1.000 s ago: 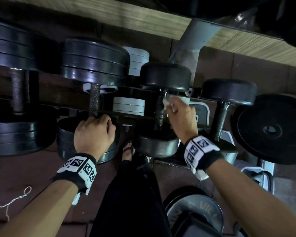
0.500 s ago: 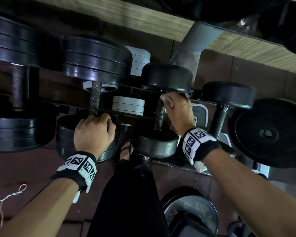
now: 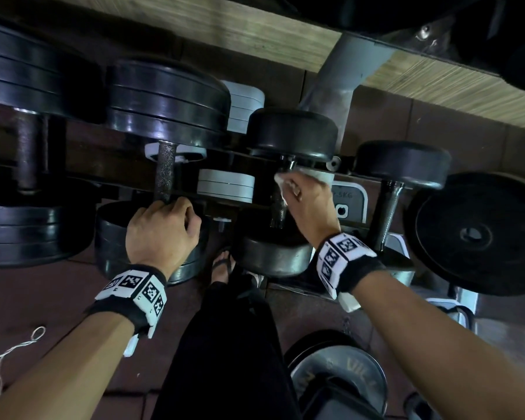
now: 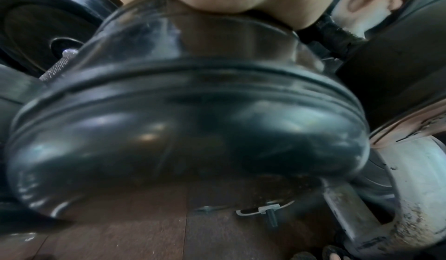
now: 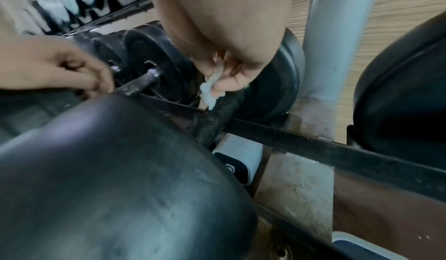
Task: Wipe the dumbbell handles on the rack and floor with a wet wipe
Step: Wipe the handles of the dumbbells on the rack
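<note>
Head view: high, looking down on the black metal dumbbell rack [image 3: 109, 177] and brown floor. Left wrist view: very near, low, facing a glossy black rubber dumbbell head [image 4: 217, 130]. Right wrist view: close, along the knurled dark steel handle [image 5: 217, 115], which the head view also shows; grey steel upright [image 5: 330, 45] beyond.

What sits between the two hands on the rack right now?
In the head view, a small white plate stack lies between the left hand and the right hand, which grips the wet wipe.

Knurled metal handle [image 5: 217, 115], glossy rubber heads [image 3: 291, 131], crumpled damp wipe [image 5: 210, 90]
</note>
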